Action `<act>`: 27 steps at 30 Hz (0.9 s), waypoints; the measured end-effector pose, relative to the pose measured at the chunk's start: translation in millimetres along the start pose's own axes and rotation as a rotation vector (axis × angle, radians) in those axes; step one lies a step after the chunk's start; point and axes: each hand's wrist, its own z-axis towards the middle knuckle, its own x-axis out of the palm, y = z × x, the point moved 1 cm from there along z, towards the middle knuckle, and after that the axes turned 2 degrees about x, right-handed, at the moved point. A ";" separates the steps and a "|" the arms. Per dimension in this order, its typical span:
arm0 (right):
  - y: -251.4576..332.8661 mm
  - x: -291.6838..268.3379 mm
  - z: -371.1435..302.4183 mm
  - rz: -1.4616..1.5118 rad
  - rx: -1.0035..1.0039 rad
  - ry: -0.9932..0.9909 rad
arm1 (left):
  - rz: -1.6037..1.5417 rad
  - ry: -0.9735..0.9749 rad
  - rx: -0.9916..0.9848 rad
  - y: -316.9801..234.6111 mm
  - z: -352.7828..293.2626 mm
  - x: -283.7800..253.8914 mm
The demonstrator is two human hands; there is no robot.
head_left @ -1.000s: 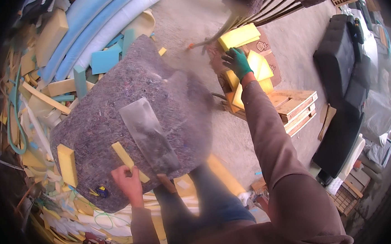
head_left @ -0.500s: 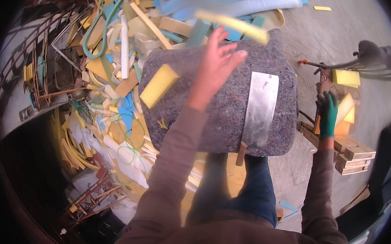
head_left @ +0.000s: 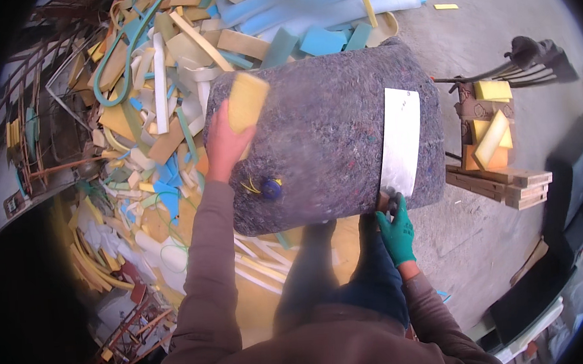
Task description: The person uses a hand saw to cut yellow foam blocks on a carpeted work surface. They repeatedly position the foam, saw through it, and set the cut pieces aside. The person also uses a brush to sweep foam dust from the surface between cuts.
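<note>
My left hand (head_left: 227,144), bare, is closed around a yellow foam block (head_left: 248,98) and holds it tilted at the left side of a bench topped with grey felt (head_left: 321,126). On the right of the felt lies a large knife with a broad, silvery blade (head_left: 401,140), its handle toward me. My right hand (head_left: 398,234), in a green glove with dark fingertips, grips that handle at the bench's near edge. A small blue round object (head_left: 271,188) with yellow bits rests on the felt near my left forearm.
Foam offcuts (head_left: 162,76) heap up on the left and beyond the bench, beside stacked blue sheets (head_left: 313,1). At right, yellow foam blocks (head_left: 494,137) sit above a wooden pallet piece (head_left: 508,186). A dark padded item (head_left: 564,210) stands farther right.
The thin yellow strip flying from my left hand has landed beyond the bench. That hand moved left and took the foam block. My right hand left the blocks at right for the knife handle.
</note>
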 end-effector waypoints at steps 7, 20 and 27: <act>-11.0 63.3 -0.6 -0.158 0.076 -0.126 | -1.419 0.652 -0.167 -59.6 -47.0 -8.3; -4.9 49.9 -13.5 -0.073 0.051 -0.137 | -0.360 -0.046 -0.052 -112.0 -135.9 136.0; -49.5 20.1 -20.7 -0.123 0.060 -0.243 | -0.131 -0.119 0.066 -67.2 -166.8 150.2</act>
